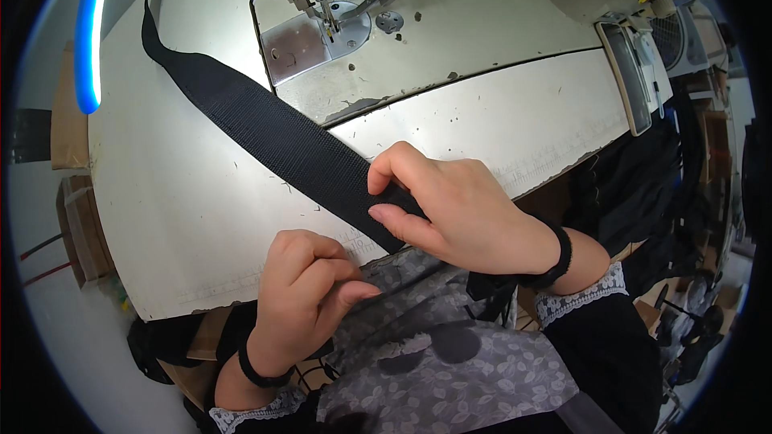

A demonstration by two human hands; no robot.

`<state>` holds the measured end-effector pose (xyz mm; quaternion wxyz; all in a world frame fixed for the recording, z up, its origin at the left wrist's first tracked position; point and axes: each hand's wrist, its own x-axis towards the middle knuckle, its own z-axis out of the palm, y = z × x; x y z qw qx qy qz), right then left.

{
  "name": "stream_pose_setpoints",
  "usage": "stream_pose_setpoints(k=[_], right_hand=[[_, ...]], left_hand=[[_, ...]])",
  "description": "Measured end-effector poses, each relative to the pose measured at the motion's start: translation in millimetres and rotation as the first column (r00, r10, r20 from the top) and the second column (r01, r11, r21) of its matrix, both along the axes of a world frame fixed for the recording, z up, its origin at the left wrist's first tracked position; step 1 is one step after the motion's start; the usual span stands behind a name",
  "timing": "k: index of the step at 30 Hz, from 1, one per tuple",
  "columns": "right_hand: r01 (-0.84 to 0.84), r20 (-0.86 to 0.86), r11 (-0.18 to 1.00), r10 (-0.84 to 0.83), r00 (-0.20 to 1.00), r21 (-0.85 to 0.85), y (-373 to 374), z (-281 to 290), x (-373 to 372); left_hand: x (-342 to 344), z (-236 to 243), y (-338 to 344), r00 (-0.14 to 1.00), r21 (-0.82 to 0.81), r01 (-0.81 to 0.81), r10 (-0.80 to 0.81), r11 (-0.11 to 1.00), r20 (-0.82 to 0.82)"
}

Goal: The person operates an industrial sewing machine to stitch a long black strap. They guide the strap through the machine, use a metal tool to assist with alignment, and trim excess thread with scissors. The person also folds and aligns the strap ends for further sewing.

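A wide black webbing strap (273, 130) lies slantwise over the white sewing table, its narrower, twisted far part curving off the back left edge. Near the strap's close end, my right hand (458, 213) has its thumb and index finger closed round a dark fold at the strap's right side; the palm hides part of it. My left hand (301, 293) is just left of the strap's end, over the table's front edge. Its fingers are curled in and the thumb points right, with nothing visible in them. The sewing machine's needle and presser foot (329, 26) stand beyond the strap.
A metal needle plate (301, 48) is set in the machine bed. At the table's right end rests a dark, flat, framed tray (625, 76). A lit lamp tube (92, 32) hangs at upper left. Dark cloth (635, 185) is heaped beyond the right edge.
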<state>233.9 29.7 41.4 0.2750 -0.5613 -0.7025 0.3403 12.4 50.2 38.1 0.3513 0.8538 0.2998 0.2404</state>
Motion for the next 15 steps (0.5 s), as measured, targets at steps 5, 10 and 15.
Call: stream_pose_setpoints(k=[5, 10, 15], right_hand=[[0.007, 0.005, 1.000, -0.007, 1.000, 0.016, -0.6, -1.5, 0.8], [0.003, 0.018, 1.000, -0.003, 1.000, -0.009, -0.7, 1.4, 1.4], [0.024, 0.015, 1.000, -0.024, 1.000, -0.006, -2.0, -2.2, 0.4]], left_hand=[[16.3, -12.2, 4.3, 0.972, -0.046, -0.226, 0.228, 0.973, 0.055], [23.9, -15.9, 10.2, 0.984, 0.137, -0.173, 0.176, 0.975, -0.010], [22.2, -10.2, 6.3, 0.990, 0.190, -0.005, 0.031, 0.982, -0.136]])
